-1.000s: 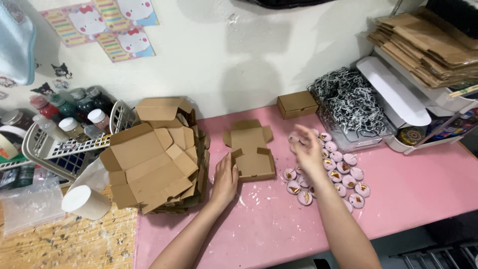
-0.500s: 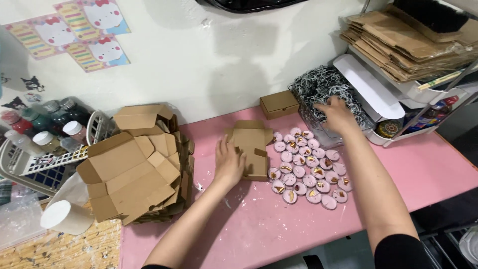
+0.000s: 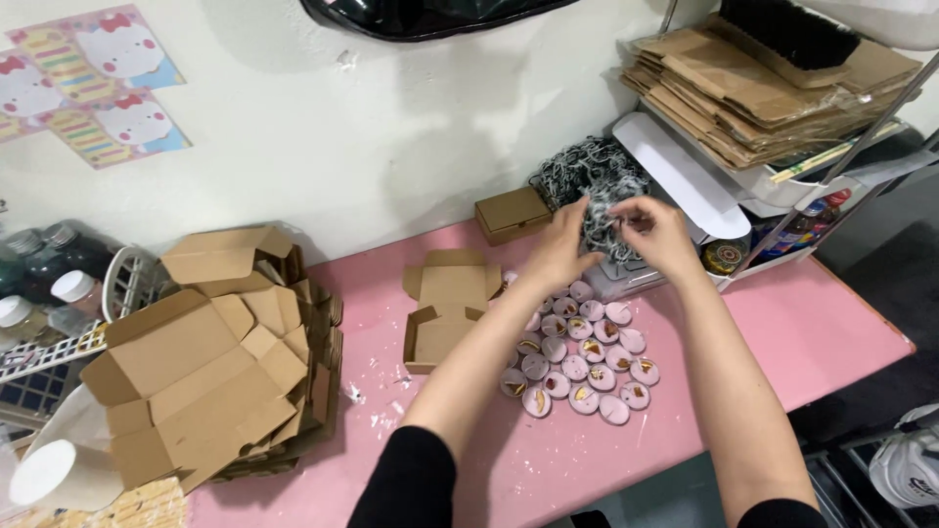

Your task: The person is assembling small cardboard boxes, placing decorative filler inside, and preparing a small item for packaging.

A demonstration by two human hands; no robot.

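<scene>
Both hands have left the open small box (image 3: 445,311) and round pink pieces (image 3: 585,364) on the pink counter (image 3: 822,332), the left hand (image 3: 562,244) and right hand (image 3: 655,230) now pinching shredded grey-and-white filler (image 3: 587,181) by the wall.

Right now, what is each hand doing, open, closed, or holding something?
Left hand: fingers closed, pinching the grey-and-white shredded paper filler.
Right hand: fingers closed, pulling at the same filler.

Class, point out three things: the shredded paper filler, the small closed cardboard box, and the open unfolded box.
shredded paper filler (image 3: 577,171), head view, top of the pile
small closed cardboard box (image 3: 514,212), head view, its lid
open unfolded box (image 3: 448,308), head view, its centre panel
</scene>
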